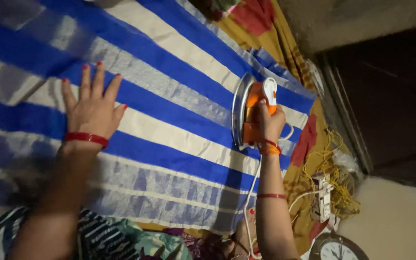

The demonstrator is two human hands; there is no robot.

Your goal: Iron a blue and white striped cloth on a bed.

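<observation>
A blue, white and silver striped cloth (169, 72) lies spread flat across the view. My left hand (92, 108) rests flat on it with fingers apart, a red bangle on the wrist. My right hand (269, 123) grips the handle of an orange and white electric iron (253, 108), which stands tilted on its side at the cloth's right part, its metal soleplate facing left. A white cord (251, 192) runs from the iron down along my right forearm.
A yellow and red sheet (309, 144) lies under the cloth. A white power strip (324, 195) sits among tangled yellow thread at the right. A round clock (335, 248) lies at the bottom right. A dark doorway and wall are beyond.
</observation>
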